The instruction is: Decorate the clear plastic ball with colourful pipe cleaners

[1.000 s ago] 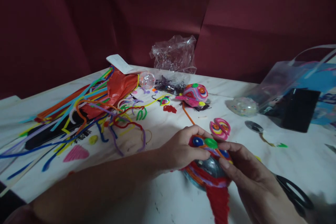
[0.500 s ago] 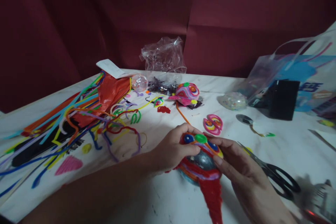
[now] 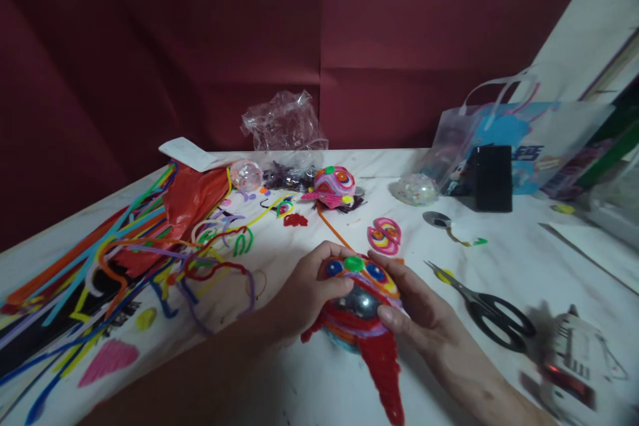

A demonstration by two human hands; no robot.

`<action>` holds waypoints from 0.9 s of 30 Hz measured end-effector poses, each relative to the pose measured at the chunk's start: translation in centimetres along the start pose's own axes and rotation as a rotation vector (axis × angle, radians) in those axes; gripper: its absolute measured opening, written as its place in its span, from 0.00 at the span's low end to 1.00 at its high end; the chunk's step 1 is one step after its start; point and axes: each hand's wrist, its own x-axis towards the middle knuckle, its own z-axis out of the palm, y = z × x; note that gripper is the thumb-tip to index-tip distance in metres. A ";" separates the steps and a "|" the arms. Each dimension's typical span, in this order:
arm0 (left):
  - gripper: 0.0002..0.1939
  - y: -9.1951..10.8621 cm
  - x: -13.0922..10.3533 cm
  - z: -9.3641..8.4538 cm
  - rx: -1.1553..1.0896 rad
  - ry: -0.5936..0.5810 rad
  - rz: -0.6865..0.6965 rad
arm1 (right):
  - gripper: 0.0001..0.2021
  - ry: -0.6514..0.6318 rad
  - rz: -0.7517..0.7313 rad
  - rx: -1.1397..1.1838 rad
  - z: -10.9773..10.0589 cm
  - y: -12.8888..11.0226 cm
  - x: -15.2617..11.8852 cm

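Note:
Between my two hands is a round ornament wrapped in coloured pipe cleaners, with two blue eyes, a green dot on top, a bare shiny dark patch in front and a long red flap hanging down. My left hand grips its left side, thumb lying just above the dark patch. On the other side my right hand holds it, thumb near the patch's right edge. A pink oval pipe-cleaner piece lies just beyond my hands. Farther back sits a similar pink ornament.
Pipe cleaners spread over the left, with a pink felt-like piece nearby. Black scissors and a white glue gun with a red light lie at right. Behind stand a black box, a plastic bag and clear wrapping.
The view has turned to the right, bringing more of the glue gun and bag into sight. Both hands keep their hold on the ornament, with little other change.

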 end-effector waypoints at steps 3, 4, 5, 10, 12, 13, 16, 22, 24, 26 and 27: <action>0.14 0.1 0.1 0.0 -0.021 0.003 -0.023 | 0.26 -0.017 -0.009 0.018 0.2 0.4 0.2; 0.15 0.1 0.1 0.0 -0.027 0.003 -0.030 | 0.25 -0.023 -0.008 0.027 0.2 0.5 0.2; 0.15 0.1 0.1 0.0 -0.029 0.002 -0.033 | 0.25 -0.029 -0.003 0.038 0.2 0.6 0.1; 0.14 -0.1 0.1 -0.2 -0.005 -0.001 -0.010 | 0.23 -0.001 0.001 0.146 0.1 0.1 0.4; 0.14 -0.3 0.1 -0.2 0.000 0.005 -0.009 | 0.21 0.103 0.003 0.086 -0.2 -0.6 0.5; 0.14 -0.4 0.1 -0.3 0.004 0.006 -0.009 | 0.20 0.167 0.000 0.031 -0.3 -1.0 0.5; 0.14 -0.5 0.2 -0.3 0.014 0.010 -0.009 | 0.15 0.320 -0.051 -0.130 -0.6 -1.9 0.2; 0.14 -0.5 0.1 -0.1 0.004 0.022 -0.009 | 0.14 0.276 -0.060 -0.606 0.4 -2.8 -1.2; 0.14 -0.5 0.0 -0.1 0.007 0.017 -0.008 | 0.14 0.263 -0.027 -0.607 0.8 -2.8 -1.2; 0.14 -0.5 0.0 0.0 0.011 0.013 -0.008 | 0.14 0.265 0.004 -0.563 1.0 -2.7 -1.1; 0.14 -0.5 0.0 0.0 0.016 0.015 -0.007 | 0.14 0.263 0.018 -0.539 1.0 -2.6 -1.1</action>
